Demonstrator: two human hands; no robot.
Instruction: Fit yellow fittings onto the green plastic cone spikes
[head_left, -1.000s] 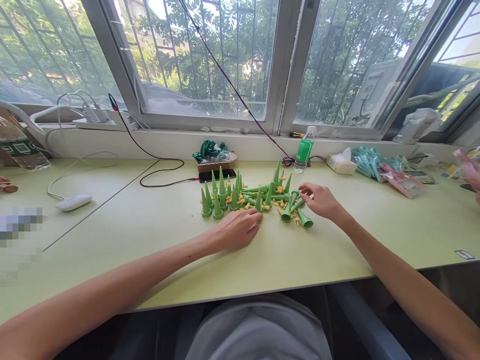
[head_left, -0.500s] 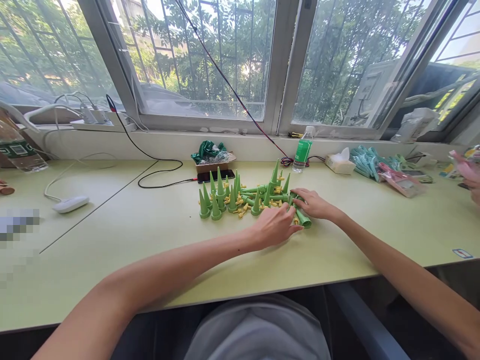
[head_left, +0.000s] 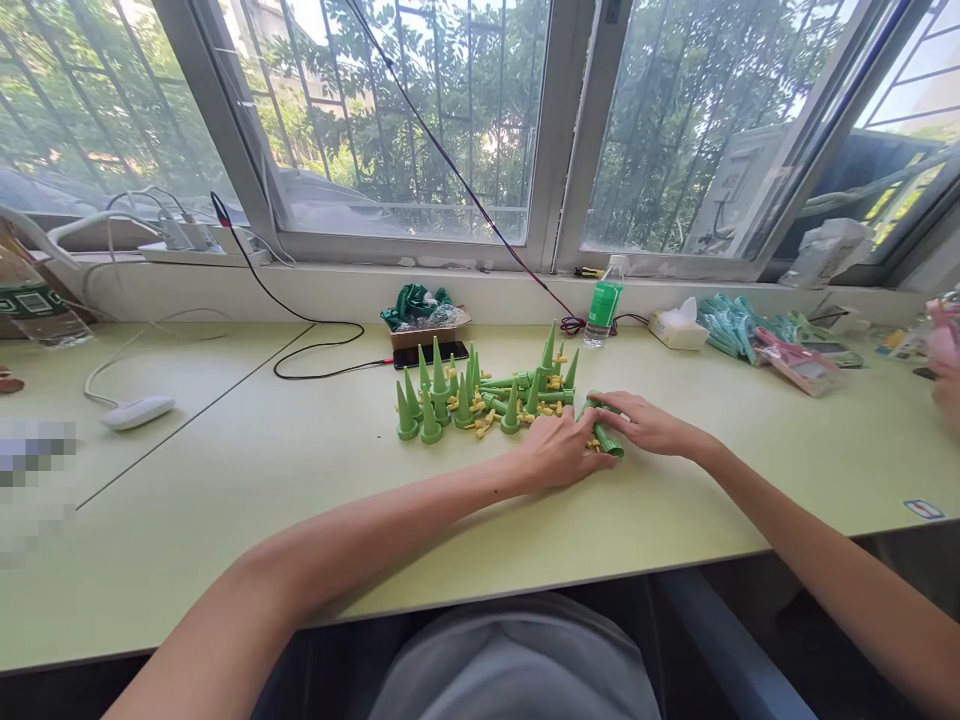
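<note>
Green plastic cones [head_left: 439,385] with round bases stand upright in a group on the table, and several others lie on their sides. Small yellow plastic fittings [head_left: 480,425] are scattered among them. At the right end of the pile, my left hand [head_left: 559,450] rests low with its thumb and index finger apart beside a lying green cone [head_left: 609,442]. My right hand [head_left: 649,422] reaches in from the right, its fingers stretched over the green pieces there and close to the left fingertips. The fingers partly hide what lies between the two hands.
Behind the pile are a phone [head_left: 431,354] on a cable and a small box [head_left: 424,325] of crumpled wrapping. A water bottle [head_left: 604,300] and tissue pack [head_left: 679,328] stand farther right. Pink and teal bagged items [head_left: 796,360] lie near another person's hand [head_left: 946,385].
My right hand has shifted slightly to the right and flattened over the green pieces. My left hand has moved a little to the right, its index finger now nearer the right fingertips.
</note>
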